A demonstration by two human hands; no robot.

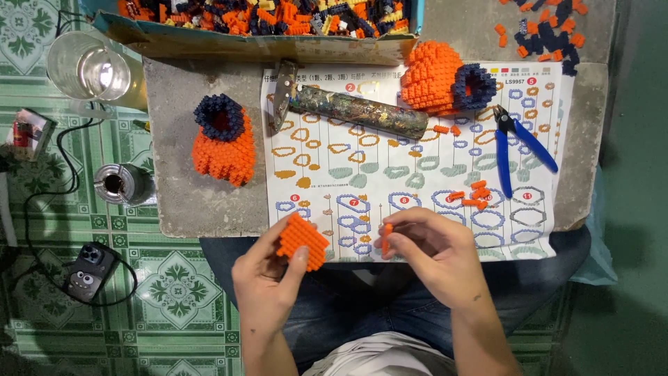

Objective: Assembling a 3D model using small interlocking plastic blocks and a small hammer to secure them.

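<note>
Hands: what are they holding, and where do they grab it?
Left hand grips the orange block panel by its lower edge; right hand pinches a small orange brick at its lower end.

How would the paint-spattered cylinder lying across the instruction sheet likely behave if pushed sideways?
The cylinder lies on its rounded side, so it would probably roll. It looks rigid. Resting on the smooth instruction sheet, it may also slide.

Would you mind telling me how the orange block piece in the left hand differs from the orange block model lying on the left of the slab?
The flat orange block panel is thin and all orange; the orange block model is bulky, hollow-looking and has a dark blue ring at one end. The panel is held up in the left hand, while the model rests on the grey slab, untouched. Both are built from small orange bricks.
</note>
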